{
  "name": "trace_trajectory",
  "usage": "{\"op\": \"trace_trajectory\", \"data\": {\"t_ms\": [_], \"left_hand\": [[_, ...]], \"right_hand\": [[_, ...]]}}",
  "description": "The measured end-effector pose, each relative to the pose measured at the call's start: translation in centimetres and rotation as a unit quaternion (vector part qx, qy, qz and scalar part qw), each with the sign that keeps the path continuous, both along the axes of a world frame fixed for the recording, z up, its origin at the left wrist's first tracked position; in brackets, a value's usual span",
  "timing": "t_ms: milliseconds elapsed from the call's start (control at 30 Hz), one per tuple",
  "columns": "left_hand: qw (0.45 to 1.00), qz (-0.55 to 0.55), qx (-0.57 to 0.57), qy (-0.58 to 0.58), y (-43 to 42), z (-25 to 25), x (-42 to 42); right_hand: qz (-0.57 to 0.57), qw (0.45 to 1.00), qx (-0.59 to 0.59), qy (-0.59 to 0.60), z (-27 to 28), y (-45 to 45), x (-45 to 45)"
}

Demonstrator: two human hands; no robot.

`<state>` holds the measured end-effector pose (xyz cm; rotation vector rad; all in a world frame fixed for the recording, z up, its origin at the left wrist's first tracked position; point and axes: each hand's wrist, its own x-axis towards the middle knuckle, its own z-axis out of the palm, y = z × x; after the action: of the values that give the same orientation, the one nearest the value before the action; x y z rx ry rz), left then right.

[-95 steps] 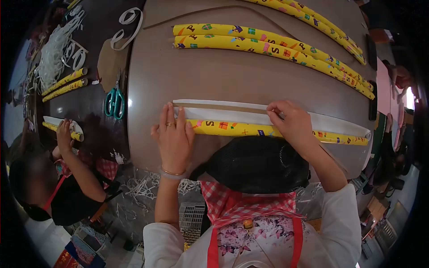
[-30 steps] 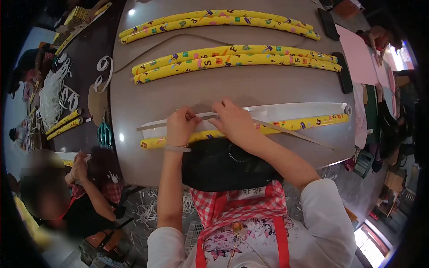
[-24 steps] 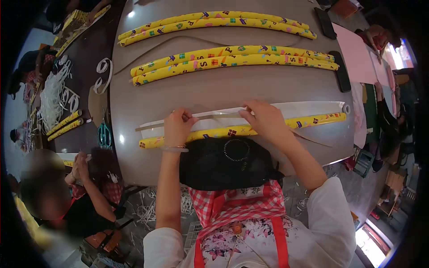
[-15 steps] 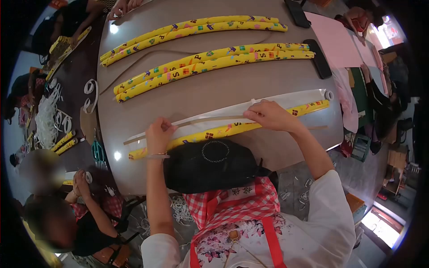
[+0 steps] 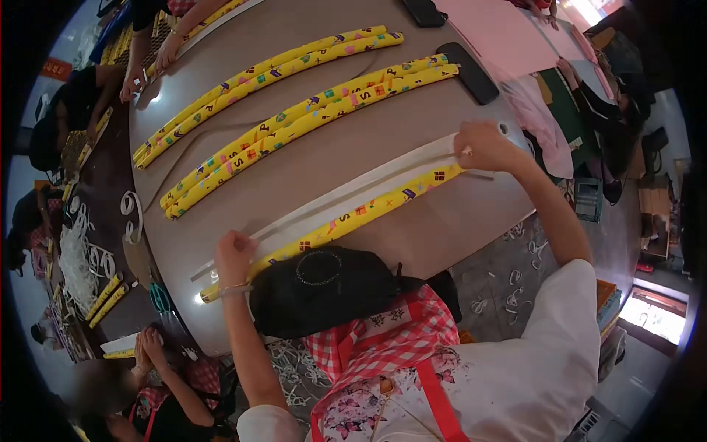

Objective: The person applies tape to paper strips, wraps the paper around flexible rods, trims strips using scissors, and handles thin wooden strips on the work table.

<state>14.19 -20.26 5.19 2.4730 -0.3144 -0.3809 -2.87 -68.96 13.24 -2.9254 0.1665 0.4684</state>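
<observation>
A yellow gift-wrap roll [image 5: 368,214] with a colourful print lies slantwise before me, its white underside [image 5: 302,226] exposed along the far side. A thin grey-brown strip [image 5: 353,193] runs lengthwise over that white part. My left hand [image 5: 234,254] is at the left end, thumb and fingertips pinched at the strip, slightly blurred. Near the right end, my right hand [image 5: 486,145] has its fingers closed at the strip and paper edge. Just beyond it is a small white tape roll [image 5: 504,128].
Farther back lie two pairs of yellow rolls [image 5: 309,125]. A black phone-like object [image 5: 468,72] touches the nearer pair. A black bag [image 5: 324,287] sits at the table's front edge. Green-handled scissors [image 5: 160,297] lie left. Co-workers' hands [image 5: 151,346] are at neighbouring tables.
My right hand has slid rightwards along the strip to the far end of the paper. My left hand remains near the left end. The whole view has turned and shifted.
</observation>
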Motion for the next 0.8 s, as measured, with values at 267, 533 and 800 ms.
{"op": "trace_trajectory", "data": {"t_ms": [267,533,800], "left_hand": [[1.000,-0.003,0.011,-0.025,-0.7,0.8,-0.4],[0.999,0.023,0.007,-0.022,-0.4,0.3,-0.7],[0.999,0.014,-0.006,-0.033,-0.7,0.4,-0.9]], "right_hand": [[-0.222,0.974,0.019,-0.043,-1.1,-13.9,-7.3],[-0.123,0.944,-0.078,-0.296,1.2,-5.2,-1.8],[0.121,0.948,0.216,-0.201,-4.3,14.3,4.6]]}}
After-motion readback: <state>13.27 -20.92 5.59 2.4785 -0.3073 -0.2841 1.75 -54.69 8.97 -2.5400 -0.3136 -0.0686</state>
